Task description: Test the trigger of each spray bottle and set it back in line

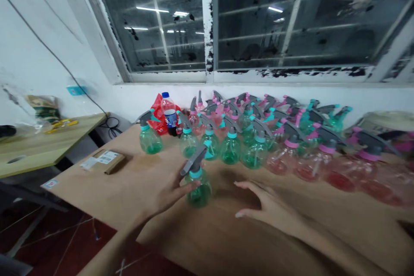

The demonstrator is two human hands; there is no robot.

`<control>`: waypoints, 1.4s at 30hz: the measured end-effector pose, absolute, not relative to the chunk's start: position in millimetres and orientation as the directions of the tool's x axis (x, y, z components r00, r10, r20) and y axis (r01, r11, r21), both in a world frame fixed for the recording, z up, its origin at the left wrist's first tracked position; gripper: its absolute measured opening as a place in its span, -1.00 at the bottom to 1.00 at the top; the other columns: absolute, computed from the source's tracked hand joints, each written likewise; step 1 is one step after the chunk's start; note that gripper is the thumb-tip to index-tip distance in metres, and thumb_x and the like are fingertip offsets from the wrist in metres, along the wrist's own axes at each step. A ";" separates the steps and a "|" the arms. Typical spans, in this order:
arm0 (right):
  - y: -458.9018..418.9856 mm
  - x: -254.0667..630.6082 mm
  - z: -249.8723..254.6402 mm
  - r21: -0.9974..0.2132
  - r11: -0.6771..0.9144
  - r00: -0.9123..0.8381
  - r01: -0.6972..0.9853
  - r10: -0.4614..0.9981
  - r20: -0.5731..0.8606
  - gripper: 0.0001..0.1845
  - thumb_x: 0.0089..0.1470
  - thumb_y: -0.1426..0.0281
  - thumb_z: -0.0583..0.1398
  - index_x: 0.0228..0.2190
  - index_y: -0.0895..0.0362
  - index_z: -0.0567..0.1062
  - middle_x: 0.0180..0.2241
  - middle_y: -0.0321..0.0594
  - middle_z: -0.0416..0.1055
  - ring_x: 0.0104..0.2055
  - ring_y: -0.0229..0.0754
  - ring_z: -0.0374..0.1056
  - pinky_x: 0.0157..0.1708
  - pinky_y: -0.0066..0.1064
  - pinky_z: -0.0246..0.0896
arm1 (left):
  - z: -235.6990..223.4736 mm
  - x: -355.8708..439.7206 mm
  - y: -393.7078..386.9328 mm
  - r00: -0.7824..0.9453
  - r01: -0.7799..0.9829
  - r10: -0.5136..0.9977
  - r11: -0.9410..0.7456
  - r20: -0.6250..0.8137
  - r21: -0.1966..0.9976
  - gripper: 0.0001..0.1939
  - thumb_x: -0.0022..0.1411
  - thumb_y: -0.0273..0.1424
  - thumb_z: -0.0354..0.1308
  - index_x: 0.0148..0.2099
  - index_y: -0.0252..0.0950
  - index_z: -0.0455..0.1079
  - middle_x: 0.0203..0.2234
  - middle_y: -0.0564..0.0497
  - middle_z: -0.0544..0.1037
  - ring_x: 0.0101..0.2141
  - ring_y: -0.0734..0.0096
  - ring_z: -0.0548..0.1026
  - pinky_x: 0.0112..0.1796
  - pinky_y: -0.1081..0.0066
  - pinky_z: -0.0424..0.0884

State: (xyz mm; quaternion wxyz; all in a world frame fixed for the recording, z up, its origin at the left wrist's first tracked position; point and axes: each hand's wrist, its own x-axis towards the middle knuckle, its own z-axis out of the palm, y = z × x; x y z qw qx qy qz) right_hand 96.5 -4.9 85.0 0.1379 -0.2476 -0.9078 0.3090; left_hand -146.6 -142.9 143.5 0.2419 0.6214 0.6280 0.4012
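Okay so, nearest stuff first: the right hand [270, 207] is held spread over the brown tabletop [236, 241], thumb and fingers kept well apart, nothing gripped. Just left of it, one green spray bottle [199, 194] with a grey trigger head is pinched around the neck by the left hand [171, 194], thumb on the near side. It's held about upright near the middle of the table, in front of the rest; whether its base is touching the table can't really be told, kinda blurry.

Over on the left, a small cardboard package [111, 164] with white labels is laid flat. Behind the held bottle, a row is formed by more green bottles [231, 151] with turquoise collars, continued to the right by pink bottles [310, 166] with pink collars. Farther back, even more sprayers are crowded together, pink and turquoise mixed. A blue-capped drink bottle [170, 114] is stood beside a red plastic bag [157, 114] at the far left of the bunch. Another table [39, 151] can be seen off to the left, and the far side is closed off by a white wall with a paint-chipped window [291, 21].
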 end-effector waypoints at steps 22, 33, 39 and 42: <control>5.7 134.1 72.4 -0.649 0.752 -0.845 0.118 0.419 0.332 0.09 -0.40 0.00 0.35 0.14 0.02 0.09 0.14 -0.13 0.12 0.20 0.07 -0.05 0.15 -0.04 -0.15 | 138.2 -11.2 -49.8 0.235 0.341 0.933 -0.341 0.272 0.876 -0.42 0.03 -0.38 0.26 0.12 -0.20 0.21 -0.04 -0.07 0.45 -0.09 0.24 0.44 -0.01 0.21 0.33; 29.2 170.9 55.0 -0.418 0.865 -0.844 0.279 0.428 0.323 -0.01 -0.10 -0.10 0.13 0.20 0.15 -0.04 0.19 0.02 0.09 0.24 0.04 -0.07 0.22 0.05 -0.35 | 137.2 -5.9 -35.2 -0.042 0.509 0.953 -0.238 0.300 0.827 -0.73 -0.02 -0.42 0.05 -0.20 -0.18 0.39 -0.38 0.07 0.51 -0.39 0.32 0.45 -0.35 0.36 0.38; 46.3 204.6 28.9 -0.339 0.832 -0.806 0.440 0.532 0.260 -0.34 0.12 0.04 0.01 0.16 0.09 0.12 0.23 -0.12 0.02 0.27 -0.03 -0.13 0.20 -0.02 -0.16 | 138.6 -5.6 -21.6 -0.068 0.559 0.946 -0.226 0.316 0.798 -0.83 -0.03 -0.47 0.00 -0.32 -0.22 0.32 -0.64 0.19 0.17 -0.61 0.51 0.13 -0.56 0.48 0.13; 47.2 206.7 21.9 -0.365 0.814 -0.798 0.451 0.551 0.243 -0.39 0.14 0.08 0.01 0.16 0.05 0.13 0.23 -0.17 0.03 0.26 -0.04 -0.10 0.20 -0.03 -0.12 | 138.8 -4.6 -17.7 -0.049 0.549 0.948 -0.237 0.314 0.802 -0.91 -0.05 -0.48 -0.01 -0.42 -0.23 0.25 -0.65 0.19 0.10 -0.61 0.51 0.09 -0.59 0.48 0.08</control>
